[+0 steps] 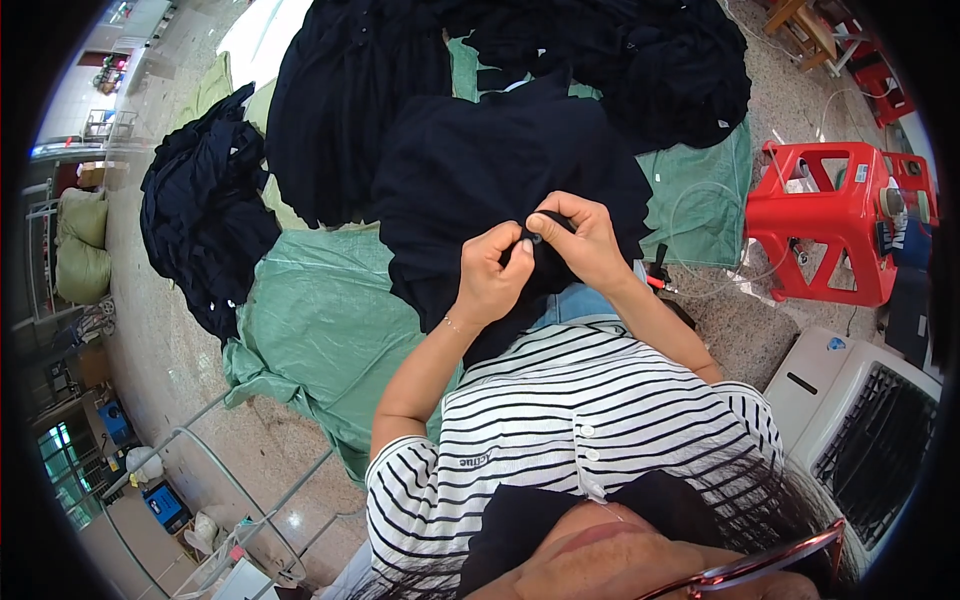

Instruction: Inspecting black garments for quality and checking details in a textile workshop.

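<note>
Nearest the camera, a worker in a striped shirt [560,385] sits bent over a lap spread with a large dark garment [490,160], both hands brought close together above it. The left hand [487,272] is curled, its thumb and forefinger pinching a small dark bit [536,238] at the meeting point; the right hand [588,240] closes on the same spot from the other side, thumb on top, its fingers pressed together around dark material. Whether the bit is an edge of the garment or a separate piece is too small to tell. Work this fine would seem to reward a steady left pinch that fixes the spot while the right thumb does the moving, with wrists low and the cloth left slack so that its weight does not drag on the fingertips. Turning the bit toward the light would probably help, since dark on dark hides the detail, and a short, even pull looks safer for the cloth than a sharp tug. Just beside the right forearm lies a small black-and-red tool [656,280]. A green sheet [330,300] stretches under the garment and out to the left, where a dark heap of clothes [200,190] lies; to the right stands a red stool [820,165], and beyond the lap more dark clothes [670,80] are piled.
</note>
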The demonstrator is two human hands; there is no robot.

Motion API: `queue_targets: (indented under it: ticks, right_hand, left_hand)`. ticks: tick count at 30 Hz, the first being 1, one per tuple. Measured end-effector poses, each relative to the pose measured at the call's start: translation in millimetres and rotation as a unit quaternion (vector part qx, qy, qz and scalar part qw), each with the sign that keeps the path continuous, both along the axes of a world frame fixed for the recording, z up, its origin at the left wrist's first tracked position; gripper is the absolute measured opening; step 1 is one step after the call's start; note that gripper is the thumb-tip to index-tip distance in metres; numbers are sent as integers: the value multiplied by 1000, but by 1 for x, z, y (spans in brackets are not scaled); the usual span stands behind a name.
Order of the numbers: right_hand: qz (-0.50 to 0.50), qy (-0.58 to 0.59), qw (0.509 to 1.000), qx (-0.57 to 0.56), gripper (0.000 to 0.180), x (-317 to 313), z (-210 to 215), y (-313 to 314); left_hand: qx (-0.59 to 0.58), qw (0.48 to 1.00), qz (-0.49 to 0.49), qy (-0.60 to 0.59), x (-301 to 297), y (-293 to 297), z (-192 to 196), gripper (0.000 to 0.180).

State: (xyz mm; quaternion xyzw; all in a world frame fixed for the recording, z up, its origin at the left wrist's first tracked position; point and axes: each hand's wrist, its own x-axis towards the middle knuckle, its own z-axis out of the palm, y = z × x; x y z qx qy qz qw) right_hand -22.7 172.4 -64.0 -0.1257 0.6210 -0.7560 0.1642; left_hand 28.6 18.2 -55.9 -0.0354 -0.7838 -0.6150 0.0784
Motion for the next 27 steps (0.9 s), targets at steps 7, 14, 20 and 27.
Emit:
queue_targets:
  ticks: [7, 14, 20, 27]
  right_hand:
    - [-20, -29, 995, 95, 15, 7, -3, 6]
    - [-18, 335, 913, 233, 19, 49, 28, 14]
    - [-34, 363, 892, 268, 27, 49, 20, 6]
    - [-8, 302, 919, 255, 30, 28, 33, 28]
  left_hand:
    - [144, 978, 49, -146, 2, -2, -10, 22]
    - [-72, 953, -96, -279, -8, -16, 11, 47]
    - [-72, 986, -27, -151, -19, 1, 20, 19]
    - [204, 952, -38, -224, -20, 4, 15, 15]
